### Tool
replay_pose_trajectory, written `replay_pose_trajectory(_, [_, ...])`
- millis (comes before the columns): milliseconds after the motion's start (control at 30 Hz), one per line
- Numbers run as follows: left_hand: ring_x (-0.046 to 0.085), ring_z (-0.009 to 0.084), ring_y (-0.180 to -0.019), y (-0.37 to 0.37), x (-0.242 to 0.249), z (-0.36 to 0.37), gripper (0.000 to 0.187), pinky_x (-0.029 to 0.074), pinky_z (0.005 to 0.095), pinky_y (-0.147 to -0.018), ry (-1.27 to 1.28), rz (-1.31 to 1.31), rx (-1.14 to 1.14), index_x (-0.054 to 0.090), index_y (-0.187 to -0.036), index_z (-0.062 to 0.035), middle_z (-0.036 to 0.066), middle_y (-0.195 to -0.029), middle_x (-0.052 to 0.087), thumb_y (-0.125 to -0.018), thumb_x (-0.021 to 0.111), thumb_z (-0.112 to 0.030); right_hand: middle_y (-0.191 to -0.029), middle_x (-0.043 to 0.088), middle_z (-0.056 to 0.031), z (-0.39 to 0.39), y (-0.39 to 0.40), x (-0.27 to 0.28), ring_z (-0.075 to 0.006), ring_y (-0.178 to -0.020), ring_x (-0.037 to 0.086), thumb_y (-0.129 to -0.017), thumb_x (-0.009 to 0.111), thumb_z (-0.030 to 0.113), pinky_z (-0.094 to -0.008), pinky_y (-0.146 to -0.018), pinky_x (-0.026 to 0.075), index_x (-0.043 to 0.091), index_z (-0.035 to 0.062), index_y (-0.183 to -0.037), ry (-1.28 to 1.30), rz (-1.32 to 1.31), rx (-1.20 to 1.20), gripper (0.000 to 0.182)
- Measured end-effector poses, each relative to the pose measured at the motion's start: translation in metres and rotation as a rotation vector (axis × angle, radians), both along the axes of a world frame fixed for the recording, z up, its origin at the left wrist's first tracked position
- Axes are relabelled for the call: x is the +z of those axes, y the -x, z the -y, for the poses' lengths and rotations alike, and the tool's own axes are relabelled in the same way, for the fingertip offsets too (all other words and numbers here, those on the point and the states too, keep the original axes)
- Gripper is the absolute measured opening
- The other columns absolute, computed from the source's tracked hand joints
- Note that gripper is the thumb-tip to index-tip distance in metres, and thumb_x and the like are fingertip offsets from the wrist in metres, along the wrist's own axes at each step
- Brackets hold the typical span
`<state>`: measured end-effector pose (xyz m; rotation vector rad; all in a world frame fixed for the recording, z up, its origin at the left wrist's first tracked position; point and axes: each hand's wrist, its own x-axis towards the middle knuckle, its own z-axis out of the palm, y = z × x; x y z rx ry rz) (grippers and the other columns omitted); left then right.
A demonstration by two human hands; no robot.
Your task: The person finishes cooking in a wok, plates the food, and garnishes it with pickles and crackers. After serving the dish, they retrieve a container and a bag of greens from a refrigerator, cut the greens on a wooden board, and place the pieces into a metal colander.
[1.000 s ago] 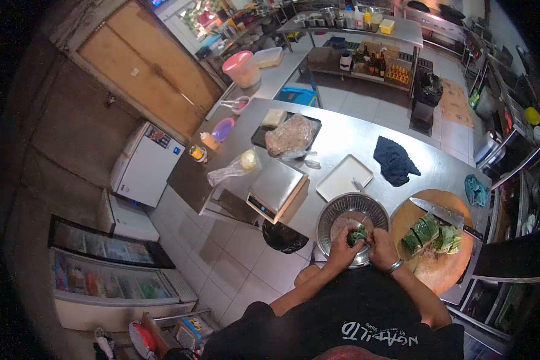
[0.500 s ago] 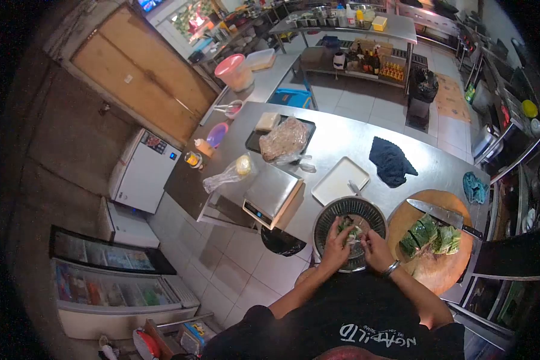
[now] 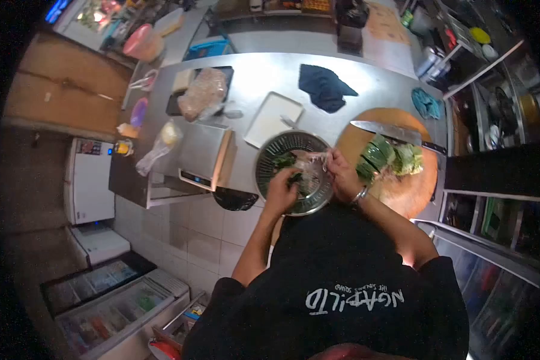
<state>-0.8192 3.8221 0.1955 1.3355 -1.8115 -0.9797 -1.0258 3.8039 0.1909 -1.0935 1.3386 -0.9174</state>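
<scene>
A round metal colander (image 3: 266, 178) stands at the counter's near edge, in front of my body. Over its left side my left hand (image 3: 282, 191) reaches in, fingers curled on dark green leaves (image 3: 284, 160). My right hand (image 3: 342, 175), with a metal band at the wrist, pinches a thin pale, translucent strip (image 3: 321, 161) at the right rim; I cannot tell its kind. To the right, a round wooden chopping board (image 3: 396, 201) carries cut leafy greens (image 3: 385, 157). A large knife (image 3: 385, 131) lies across its far side.
A white tray (image 3: 267, 114) sits behind the colander, a dark cloth (image 3: 324, 87) beyond it. Left are a kitchen scale (image 3: 203, 153), a bagged pinkish mass (image 3: 203, 95) and a plastic bag (image 3: 156, 150). A teal cloth (image 3: 426, 103) lies at the far right corner.
The view has tilted down and shifted right. My right hand has moved from the colander's middle to its right rim, pulling the pale strip out sideways, and my hands are farther apart.
</scene>
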Motion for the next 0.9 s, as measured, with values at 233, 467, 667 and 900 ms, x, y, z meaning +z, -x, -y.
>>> replay_pose_trajectory(233, [0.046,0.0378,-0.115,0.004,0.013,0.004,0.053,0.041,0.0432,-0.094,0.113,0.471,-0.009,0.056,-0.120,-0.0060,0.020,-0.122,0.051,-0.068,0.064,-0.003,-0.080,0.053,-0.0053,-0.015,0.032,0.081,-0.0136,-0.073,0.057,-0.092,0.046,0.006,-0.0320,-0.079,0.049,0.044,0.0087,-0.109,0.092,0.957,-0.222,0.017])
replay_pose_trajectory(467, [0.044,0.0384,-0.116,0.007,-0.016,0.011,0.058,0.040,0.0446,-0.095,-0.112,0.557,-0.393,0.052,-0.125,-0.0051,0.021,-0.123,0.049,-0.072,0.074,-0.018,-0.073,0.049,-0.0013,-0.052,0.118,0.108,-0.0060,-0.055,0.041,-0.084,0.044,0.003,-0.0205,-0.043,0.029,0.053,0.0057,-0.082,0.182,0.414,-0.560,0.010])
replay_pose_trajectory(667, [0.053,0.0372,-0.100,0.090,0.025,0.017,0.060,0.042,0.0436,-0.088,0.162,0.165,-0.272,0.054,-0.116,0.0003,0.019,-0.106,0.057,-0.073,0.074,-0.037,-0.065,0.054,-0.0037,-0.097,0.136,0.039,-0.0122,-0.053,0.047,-0.090,0.059,0.041,-0.0280,-0.050,0.037,0.053,0.0030,-0.080,-0.079,-0.500,-0.523,0.040])
replay_pose_trajectory(900, [0.051,0.0362,-0.094,0.171,0.025,0.013,0.101,0.039,0.0486,-0.084,0.295,0.469,-0.309,0.014,-0.145,-0.0015,0.023,-0.102,0.049,-0.072,0.070,-0.043,-0.120,0.056,-0.0193,-0.058,0.094,0.066,-0.0344,-0.108,0.057,-0.082,0.068,0.026,-0.0397,-0.087,0.049,0.046,0.0115,-0.133,0.594,-1.071,-0.443,0.057])
